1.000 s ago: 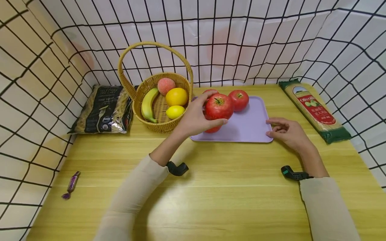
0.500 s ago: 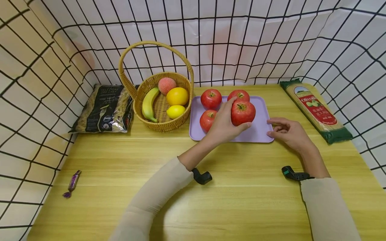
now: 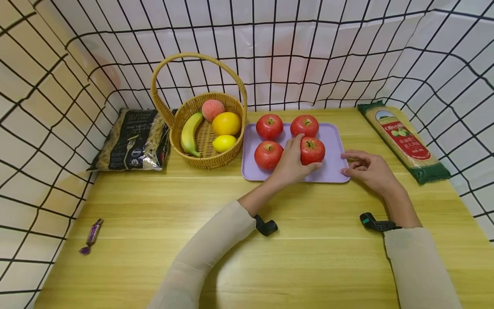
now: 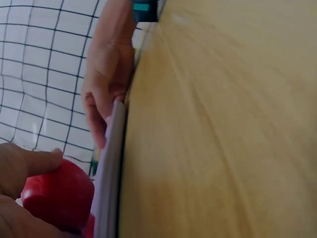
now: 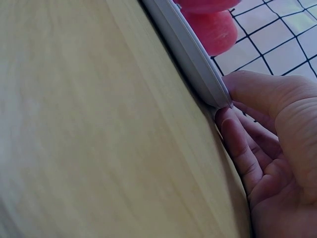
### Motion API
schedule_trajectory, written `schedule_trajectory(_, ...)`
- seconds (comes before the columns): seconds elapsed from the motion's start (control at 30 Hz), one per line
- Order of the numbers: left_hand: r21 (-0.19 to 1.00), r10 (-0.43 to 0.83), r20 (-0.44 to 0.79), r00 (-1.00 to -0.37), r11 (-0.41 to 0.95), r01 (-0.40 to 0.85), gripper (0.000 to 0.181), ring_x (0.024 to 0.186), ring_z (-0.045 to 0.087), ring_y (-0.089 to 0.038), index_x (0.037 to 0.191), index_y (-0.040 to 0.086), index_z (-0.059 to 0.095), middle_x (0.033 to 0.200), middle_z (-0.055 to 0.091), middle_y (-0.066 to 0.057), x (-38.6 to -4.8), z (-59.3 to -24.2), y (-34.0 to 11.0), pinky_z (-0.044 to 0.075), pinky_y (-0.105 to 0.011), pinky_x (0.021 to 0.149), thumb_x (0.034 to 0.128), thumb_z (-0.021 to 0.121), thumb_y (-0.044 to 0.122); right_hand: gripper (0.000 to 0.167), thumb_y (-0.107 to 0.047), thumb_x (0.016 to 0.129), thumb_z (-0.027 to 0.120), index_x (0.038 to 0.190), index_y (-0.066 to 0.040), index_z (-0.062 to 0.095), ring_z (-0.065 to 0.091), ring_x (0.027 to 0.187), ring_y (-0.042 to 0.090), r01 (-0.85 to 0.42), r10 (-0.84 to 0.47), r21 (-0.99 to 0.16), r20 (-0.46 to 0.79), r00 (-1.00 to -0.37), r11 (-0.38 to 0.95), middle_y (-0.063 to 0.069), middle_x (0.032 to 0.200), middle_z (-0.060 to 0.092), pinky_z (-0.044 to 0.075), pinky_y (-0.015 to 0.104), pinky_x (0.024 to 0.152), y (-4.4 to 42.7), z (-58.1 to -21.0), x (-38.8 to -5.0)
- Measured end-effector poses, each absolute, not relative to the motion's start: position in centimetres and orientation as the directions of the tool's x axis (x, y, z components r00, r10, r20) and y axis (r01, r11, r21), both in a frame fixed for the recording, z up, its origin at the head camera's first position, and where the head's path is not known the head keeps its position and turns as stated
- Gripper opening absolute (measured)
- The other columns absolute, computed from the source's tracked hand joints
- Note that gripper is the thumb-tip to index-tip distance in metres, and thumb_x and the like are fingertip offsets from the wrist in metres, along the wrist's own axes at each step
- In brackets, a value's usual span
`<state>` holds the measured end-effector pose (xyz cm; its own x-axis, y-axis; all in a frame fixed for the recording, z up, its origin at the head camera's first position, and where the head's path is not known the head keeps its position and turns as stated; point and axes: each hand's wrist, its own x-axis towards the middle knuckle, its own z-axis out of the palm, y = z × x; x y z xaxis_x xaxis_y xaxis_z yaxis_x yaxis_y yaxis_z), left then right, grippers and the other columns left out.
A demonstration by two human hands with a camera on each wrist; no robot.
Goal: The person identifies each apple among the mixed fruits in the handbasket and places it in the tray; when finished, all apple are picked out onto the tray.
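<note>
My left hand [image 3: 290, 166] grips a red apple [image 3: 313, 151] at the front middle of a lilac tray [image 3: 332, 148]. Fingers and thumb go round the apple's left side, also seen in the left wrist view, where the apple [image 4: 59, 196] fills the lower left. Whether it touches the tray's floor is hard to tell. Three other red apples sit on the tray: back left [image 3: 269, 127], back middle [image 3: 305, 126] and front left [image 3: 268, 155]. At the tray's right edge my right hand [image 3: 369, 169] pinches the rim; in the right wrist view the thumb lies over the tray edge [image 5: 190, 59].
Left of the tray stands a wicker basket [image 3: 208, 162] holding a banana, a peach and two yellow fruits. A black pasta bag [image 3: 133, 139] lies beyond it. To the right is a noodle pack [image 3: 401, 139]. A purple wrapped candy [image 3: 91, 236] lies front left. Wire mesh [image 3: 285, 56] surrounds the table.
My left hand has carried the apple from the tray's left side to the right, then lowered it towards the tray's front middle. The right hand has stayed at the rim.
</note>
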<state>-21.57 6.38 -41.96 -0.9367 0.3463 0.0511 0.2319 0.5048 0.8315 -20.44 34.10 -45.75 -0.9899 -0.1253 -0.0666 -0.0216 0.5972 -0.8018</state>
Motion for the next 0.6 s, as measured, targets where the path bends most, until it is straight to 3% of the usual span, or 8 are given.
schedule_trajectory(0.43, 0.792, 0.311, 0.014, -0.950, 0.577, 0.200, 0.098, 0.142, 0.046, -0.023, 0.162, 0.010, 0.020, 0.161, 0.033, -0.012, -21.7, -43.2, 6.9, 0.042, -0.038, 0.119, 0.0893, 0.081, 0.037, 0.053, -0.017, 0.094, 0.077, 0.140, 0.002, 0.059, 0.058, 0.074, 0.004, -0.026, -0.132, -0.809, -0.064, -0.989, 0.587, -0.006, 0.089, 0.068, 0.051, 0.013, 0.066, 34.2, -45.9, -20.6)
schedule_trajectory(0.6, 0.788, 0.324, 0.034, -0.945, 0.573, 0.225, 0.098, 0.147, 0.041, -0.022, 0.164, 0.013, 0.020, 0.165, 0.031, -0.007, -21.4, -43.0, 6.5, 0.039, -0.039, 0.121, 0.0905, 0.078, 0.041, 0.053, -0.018, 0.094, 0.077, 0.140, 0.001, 0.060, 0.058, 0.075, 0.005, -0.030, -0.136, -0.814, -0.061, -0.989, 0.580, -0.007, 0.089, 0.069, 0.050, 0.013, 0.066, 34.2, -46.2, -20.7)
